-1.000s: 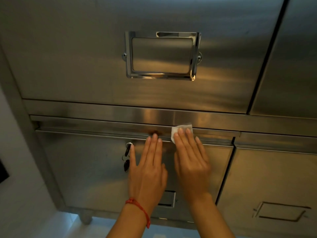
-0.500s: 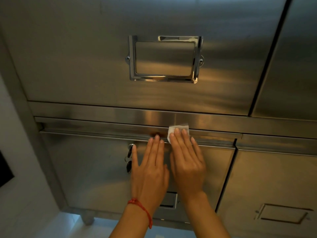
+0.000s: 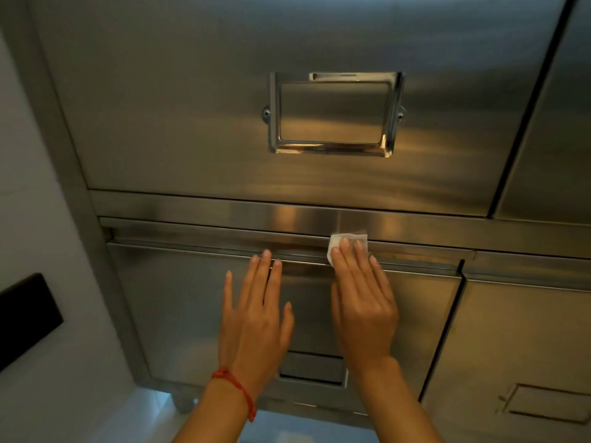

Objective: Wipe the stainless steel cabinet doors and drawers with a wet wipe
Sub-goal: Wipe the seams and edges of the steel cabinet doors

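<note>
Your right hand [image 3: 363,302] presses the small white wet wipe [image 3: 343,240] with straight, flat fingers against the top lip of the lower-left brushed stainless steel cabinet door [image 3: 179,308]. Your left hand [image 3: 252,318] lies spread, holding nothing, on the same door. Risks, as judged: the wipe may slip from under the fingertips into the groove above, since nothing pinches it; the lip's edge may snag it. Count: one wipe, two hands, one chrome label frame [image 3: 334,113], one red string bracelet [image 3: 238,388], four steel panels.

A dark rectangular panel [image 3: 27,318] sits on the pale wall [image 3: 28,187] at left, possibly a switch plate
</note>
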Demonstrator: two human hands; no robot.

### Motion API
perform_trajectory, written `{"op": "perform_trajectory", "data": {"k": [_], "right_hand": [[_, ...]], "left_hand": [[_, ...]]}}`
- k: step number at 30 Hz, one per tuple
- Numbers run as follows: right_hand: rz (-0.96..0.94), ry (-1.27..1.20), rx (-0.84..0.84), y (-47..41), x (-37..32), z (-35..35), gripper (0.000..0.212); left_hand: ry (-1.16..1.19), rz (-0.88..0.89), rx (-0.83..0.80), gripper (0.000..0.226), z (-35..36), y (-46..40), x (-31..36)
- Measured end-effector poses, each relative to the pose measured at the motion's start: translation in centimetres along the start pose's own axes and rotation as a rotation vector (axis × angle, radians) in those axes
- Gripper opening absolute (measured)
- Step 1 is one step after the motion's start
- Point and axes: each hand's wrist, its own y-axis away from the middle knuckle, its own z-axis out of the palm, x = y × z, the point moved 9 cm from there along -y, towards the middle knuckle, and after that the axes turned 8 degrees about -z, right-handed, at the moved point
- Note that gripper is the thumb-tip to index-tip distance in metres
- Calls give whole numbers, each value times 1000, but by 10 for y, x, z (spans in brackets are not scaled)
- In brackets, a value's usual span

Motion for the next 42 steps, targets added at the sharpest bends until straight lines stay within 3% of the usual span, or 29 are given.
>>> {"op": "perform_trajectory", "data": {"k": [9,23,42], "right_hand": [[-113,-22,-30,-3,-36,24,28],[-82,4,-24,-11,-55,31,28],[-146,29,-46,2,-26,24,28]], "left_hand": [[29,23,10,58,11,-1,-30],[70,46,-53,63,30,-6,-54],[111,9,-3,64,36,-5,-54]]}}
